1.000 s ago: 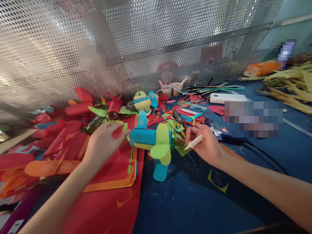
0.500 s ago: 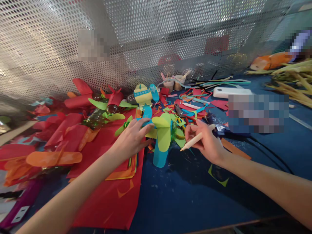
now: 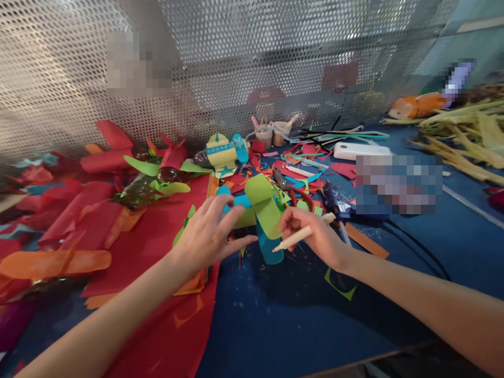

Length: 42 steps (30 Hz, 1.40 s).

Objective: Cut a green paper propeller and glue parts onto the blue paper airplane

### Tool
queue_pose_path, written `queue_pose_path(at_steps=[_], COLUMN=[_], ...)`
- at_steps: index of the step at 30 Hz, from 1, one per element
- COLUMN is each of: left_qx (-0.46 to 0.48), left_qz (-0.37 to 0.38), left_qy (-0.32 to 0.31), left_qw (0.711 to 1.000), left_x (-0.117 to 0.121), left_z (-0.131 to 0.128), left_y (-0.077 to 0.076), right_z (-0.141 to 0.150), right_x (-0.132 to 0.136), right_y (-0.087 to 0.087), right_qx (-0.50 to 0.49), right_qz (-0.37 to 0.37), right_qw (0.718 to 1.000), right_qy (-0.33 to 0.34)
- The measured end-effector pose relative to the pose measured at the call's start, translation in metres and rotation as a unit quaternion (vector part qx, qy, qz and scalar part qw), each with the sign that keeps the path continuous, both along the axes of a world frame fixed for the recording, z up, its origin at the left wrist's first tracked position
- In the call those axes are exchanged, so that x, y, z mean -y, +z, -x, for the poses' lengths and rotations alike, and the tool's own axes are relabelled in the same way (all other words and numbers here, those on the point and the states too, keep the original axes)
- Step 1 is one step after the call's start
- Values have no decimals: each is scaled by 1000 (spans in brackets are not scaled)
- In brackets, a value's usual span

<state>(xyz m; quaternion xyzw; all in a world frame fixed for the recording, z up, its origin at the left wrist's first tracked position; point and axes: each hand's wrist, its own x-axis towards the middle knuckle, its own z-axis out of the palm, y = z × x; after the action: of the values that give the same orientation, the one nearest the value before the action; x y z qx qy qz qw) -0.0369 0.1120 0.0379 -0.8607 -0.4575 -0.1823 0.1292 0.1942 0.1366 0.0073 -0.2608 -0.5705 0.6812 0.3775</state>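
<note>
Blue-and-green toy plane has the left hand just left of it, fingers spread loose. Right of the plane, the right hand grips a cream marker.

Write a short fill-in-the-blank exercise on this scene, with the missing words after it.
The right hand holds a pale marker, tip toward the picture's ____ side. Beside the left hand, the blue-bodied model plane bears rounded blades in bright lime ____. The large sheet seen below the left forearm is ____.
Missing words: left; green; red.
</note>
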Motion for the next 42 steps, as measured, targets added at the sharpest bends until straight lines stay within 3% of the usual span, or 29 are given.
queue_pose_path(at_steps=[3,6,10,17,25,36,42], left_qx=[-16,-20,-39,-78,-144,-35,-72], left_qz=[98,135,153,137,162,185,133], left_qy=[-64,-108,-99,-121,-114,-161,-111], left_qw=[993,985,982,980,969,969,982], left_x=[10,14,14,15,10,16,20], left_z=[4,4,-1,-5,-12,-18,-18], left_y=[-14,-27,-37,-39,-37,-31,-38], right_z=[0,-1,-4,-3,2,-4,-2], right_x=[3,6,4,2,0,7,2], right_y=[0,1,0,-6,-10,-4,-5], right_qx=[-18,-27,1,19,-3,7,39], right_qz=[-20,-60,-120,-165,-116,-163,-194], right_qw=[1000,997,992,986,993,986,979], right_qy=[13,26,31,-1,-15,-23,-54])
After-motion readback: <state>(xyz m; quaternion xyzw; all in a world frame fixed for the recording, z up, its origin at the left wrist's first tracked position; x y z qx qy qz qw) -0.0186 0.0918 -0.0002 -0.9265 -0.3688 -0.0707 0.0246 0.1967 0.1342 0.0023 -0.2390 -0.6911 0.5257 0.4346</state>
